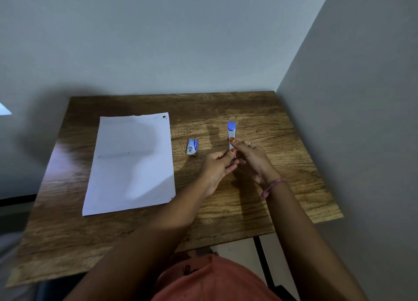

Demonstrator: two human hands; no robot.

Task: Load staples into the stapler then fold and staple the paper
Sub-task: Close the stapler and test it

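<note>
Both hands grip the stapler's near end on the counter (237,210): left hand (218,167) and right hand (251,159), fingers clamped on the stapler (231,132). Loading is just starting, I judge; next, open it and fetch the staple box (192,146). The paper (131,164) lies flat farther left.

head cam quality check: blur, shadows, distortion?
Head view: dim light; soft shadow across the white paper sheet and wooden table; wide-angle bends the table edges; left hand and right hand on the blue-capped stapler slightly soft.
</note>
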